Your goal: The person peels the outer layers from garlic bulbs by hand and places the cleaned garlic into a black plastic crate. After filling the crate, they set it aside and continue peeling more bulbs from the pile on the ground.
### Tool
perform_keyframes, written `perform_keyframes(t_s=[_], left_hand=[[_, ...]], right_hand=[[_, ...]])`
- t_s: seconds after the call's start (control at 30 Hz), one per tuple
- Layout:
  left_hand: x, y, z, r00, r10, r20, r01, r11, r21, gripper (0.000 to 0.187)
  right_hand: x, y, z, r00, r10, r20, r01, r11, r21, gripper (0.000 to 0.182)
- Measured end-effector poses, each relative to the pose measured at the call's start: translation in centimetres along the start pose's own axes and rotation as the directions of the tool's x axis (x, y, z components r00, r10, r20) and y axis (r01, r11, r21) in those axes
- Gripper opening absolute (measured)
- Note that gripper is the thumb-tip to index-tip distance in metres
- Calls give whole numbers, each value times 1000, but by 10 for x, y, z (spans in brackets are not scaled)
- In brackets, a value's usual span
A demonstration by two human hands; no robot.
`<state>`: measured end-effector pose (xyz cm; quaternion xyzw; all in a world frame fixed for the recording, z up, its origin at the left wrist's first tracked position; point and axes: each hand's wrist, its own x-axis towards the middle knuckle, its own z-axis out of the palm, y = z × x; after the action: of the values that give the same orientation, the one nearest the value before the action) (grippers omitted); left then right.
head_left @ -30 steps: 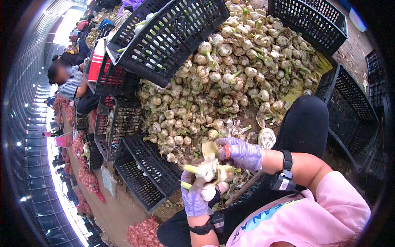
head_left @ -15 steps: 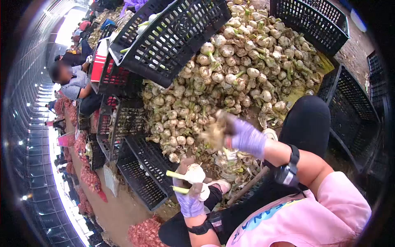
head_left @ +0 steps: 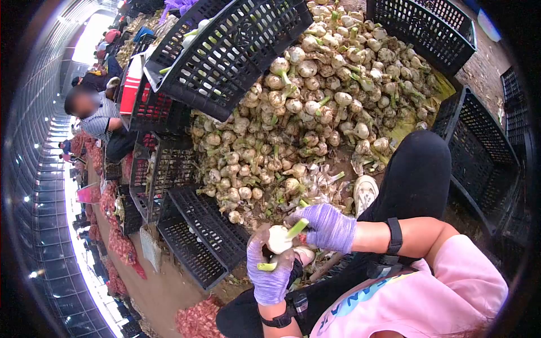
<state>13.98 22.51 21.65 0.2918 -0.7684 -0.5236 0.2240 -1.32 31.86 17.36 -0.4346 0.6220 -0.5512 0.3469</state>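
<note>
My left hand (head_left: pixel 267 276), in a purple knitted glove with dirty fingertips, is closed around garlic. A white garlic bulb (head_left: pixel 278 240) with a cut green stem shows at its fingertips, and a second cut stem (head_left: pixel 267 266) sticks out lower in the same hand. My right hand (head_left: pixel 329 228), in a matching glove, is closed right beside the bulb's stem. A short green piece and a small red bit show at its fingers; what it grips is mostly hidden. Below the garlic heap (head_left: pixel 315 107), peeled skins (head_left: pixel 324 183) lie on the ground.
A black crate (head_left: pixel 225 56) with garlic in it tilts over the heap's left side. Other black crates stand at left (head_left: pixel 197 236) and right (head_left: pixel 479 152). Red net sacks (head_left: pixel 200 315) lie on the floor. Another person (head_left: pixel 98 115) sits at far left.
My right hand has come down and left from the heap's edge to the bulb in my left hand. The bulb has turned, its stem now pointing toward my right hand.
</note>
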Motion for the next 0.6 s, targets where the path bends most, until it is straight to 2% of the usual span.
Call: perform_keyframes(t_s=[0.03,0.1,0.13,0.17,0.2,0.23,0.27,0.3,0.33,0.37,0.4,0.43,0.47,0.5,0.53,0.57,0.6], left_hand=[[0,5,1,1000,-1,1,1,1000,0,62],[4,19,4,975,-216,46,220,944,-244,63],[7,16,2,961,-272,47,274,920,-282,56],[6,10,2,961,-271,47,273,920,-282,56],[5,3,2,971,-237,-22,223,939,-262,52],[4,-1,1,975,-201,-89,175,955,-239,49],[4,-2,-1,992,-82,-96,70,989,-127,46],[4,-1,0,992,-82,-96,70,989,-128,46],[4,-1,2,992,-55,-111,55,998,-2,43],[3,-1,3,992,-27,-122,43,991,124,41],[1,-3,3,980,-66,-188,85,992,96,29],[1,-1,1,979,-66,-190,86,992,97,29],[2,3,-3,988,-26,-152,48,988,145,24],[2,8,-5,994,11,-108,10,982,189,19],[1,11,-4,993,63,-103,-50,991,123,14],[1,9,-4,993,63,-103,-50,991,123,14],[3,8,-4,987,105,-121,-101,994,35,14]], right_hand=[[0,-2,-2,1000,1,-1,-1,1000,1,33],[3,-9,-9,998,44,49,-45,999,2,30],[5,-9,-11,998,44,48,-44,999,1,30],[8,-9,-13,991,112,69,-112,994,-4,29],[10,-9,-14,980,179,87,-179,984,-10,29],[10,-10,-13,980,181,85,-181,983,-10,29],[10,-11,-12,985,147,86,-140,986,-88,27],[10,-11,-11,990,112,90,-97,982,-165,26],[8,-10,-7,997,27,66,-17,989,-147,21],[7,-9,-4,997,27,68,-16,989,-146,21],[5,-8,-2,997,-14,79,29,980,-195,19],[6,-9,-2,994,-55,92,76,967,-244,18],[9,-9,-10,988,-5,152,45,963,-265,16],[13,-4,-11,999,19,47,-9,979,-204,26],[17,0,-17,999,44,-21,-47,980,-192,25],[23,3,-24,994,66,-87,-81,981,-178,25],[25,5,-29,983,121,-136,-139,982,-130,27]])
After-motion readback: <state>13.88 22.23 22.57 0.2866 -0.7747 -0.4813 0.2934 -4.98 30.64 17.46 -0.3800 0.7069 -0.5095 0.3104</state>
